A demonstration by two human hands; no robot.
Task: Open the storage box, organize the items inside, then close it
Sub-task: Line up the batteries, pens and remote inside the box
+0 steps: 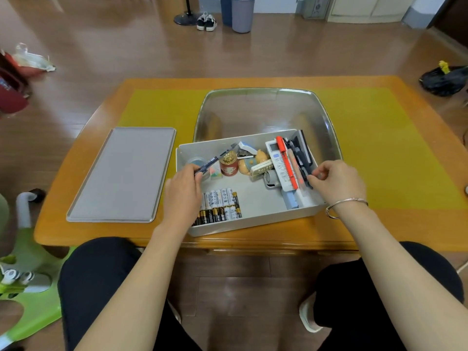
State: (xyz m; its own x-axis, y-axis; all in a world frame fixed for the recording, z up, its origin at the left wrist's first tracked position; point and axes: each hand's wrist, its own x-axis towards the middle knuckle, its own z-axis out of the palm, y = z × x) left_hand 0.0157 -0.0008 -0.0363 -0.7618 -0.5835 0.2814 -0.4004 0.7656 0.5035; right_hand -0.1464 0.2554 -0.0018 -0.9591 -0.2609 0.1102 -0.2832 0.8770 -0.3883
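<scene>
The storage box (253,216) sits open on the bench (379,219) right in front of me, its near edge close to the bench's 6 o'clock side and turned a little askew. Its flat grey lid (121,176) lies off at 9 o'clock from the box, flat on the bench and well apart from it. Behind the box, at 12 o'clock, stands a clear plastic tub (266,110), touching or just behind the box's far wall.

My left hand (183,193) is over the box's 9 o'clock side, fingers curled round a dark blue pen (210,163) that points up toward 1 o'clock. My right hand (336,181) is at the box's 3 o'clock side, fingertips pinching the near end of some black things (302,158) lying along that wall; I cannot tell just what they are.

Inside, a row of batteries (222,205) lies at the near left corner, some white, some black and gold. Toward 12 o'clock stands a small red tin (228,164) with a gold top, and just beside it a stapler (247,150) and a small figurine (253,162). A white remote (277,160) lies lengthwise on the right, with an orange-red pen (286,160) on top of it.
</scene>
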